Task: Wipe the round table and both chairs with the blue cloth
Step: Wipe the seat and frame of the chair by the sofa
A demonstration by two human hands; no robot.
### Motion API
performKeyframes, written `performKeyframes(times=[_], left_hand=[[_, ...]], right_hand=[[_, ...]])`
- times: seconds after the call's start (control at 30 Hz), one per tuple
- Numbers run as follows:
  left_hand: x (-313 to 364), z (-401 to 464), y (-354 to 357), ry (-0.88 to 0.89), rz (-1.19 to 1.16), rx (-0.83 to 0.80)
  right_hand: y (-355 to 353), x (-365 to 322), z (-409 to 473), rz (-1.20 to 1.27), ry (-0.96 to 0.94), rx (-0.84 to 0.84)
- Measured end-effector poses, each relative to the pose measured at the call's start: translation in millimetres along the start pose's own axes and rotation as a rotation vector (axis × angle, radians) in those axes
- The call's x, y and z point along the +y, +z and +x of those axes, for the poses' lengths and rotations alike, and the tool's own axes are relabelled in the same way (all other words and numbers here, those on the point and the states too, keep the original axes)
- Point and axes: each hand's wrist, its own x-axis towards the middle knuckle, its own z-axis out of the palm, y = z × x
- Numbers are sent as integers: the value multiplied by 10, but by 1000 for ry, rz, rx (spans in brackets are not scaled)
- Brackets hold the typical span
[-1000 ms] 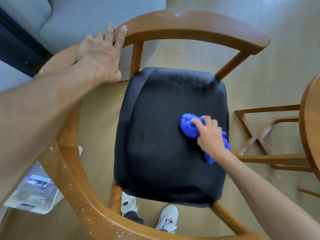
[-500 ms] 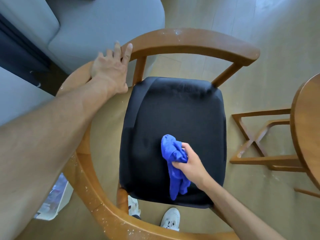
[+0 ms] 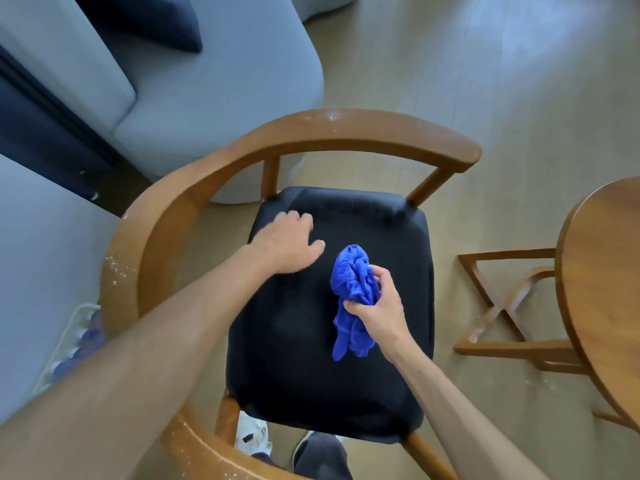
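The right hand [image 3: 379, 308] grips the bunched blue cloth [image 3: 351, 299] above the middle of the chair's black seat [image 3: 346, 386], tail hanging toward the front edge. The left hand [image 3: 289, 242], fingers relaxed, holding nothing, hovers just left. The speckled armrest [image 3: 128, 258] lies farther left, nearer that hand.

The chair [image 3: 301, 133] stands between the sofa [image 3: 207, 81] on its left and the round table [image 3: 602, 271] on its right.

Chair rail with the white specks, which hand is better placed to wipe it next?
Probably the right hand: it already grips the blue cloth. The left hand is nearer the speckled chair rail but holds nothing.
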Motion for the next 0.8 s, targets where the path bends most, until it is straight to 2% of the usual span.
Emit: performKeyframes(times=[0.03,0.1,0.17,0.23,0.3,0.37,0.53,0.8], left_hand=[[122,-41,77,-56,-215,-123],[296,-74,170,-142,-565,-261],[397,-100,189,-195,-805,-297],[436,-139,168,-168,-911,-283],[439,-171,146,-117,-902,-233],[431,-177,122,-82,-889,-185],[363,-152,61,-23,-957,-205],[279,-37,-123,-22,-787,-115]], right_hand=[[-10,-48,21,15,-13,-7],[-41,-136,59,63,-39,-34],[-105,-216,82,150,-39,-97],[-182,-299,103,266,-29,-207],[-249,-389,129,379,5,-300],[-278,-476,144,398,19,-325],[-209,-603,186,215,-44,-158],[-398,-705,191,86,-95,0]])
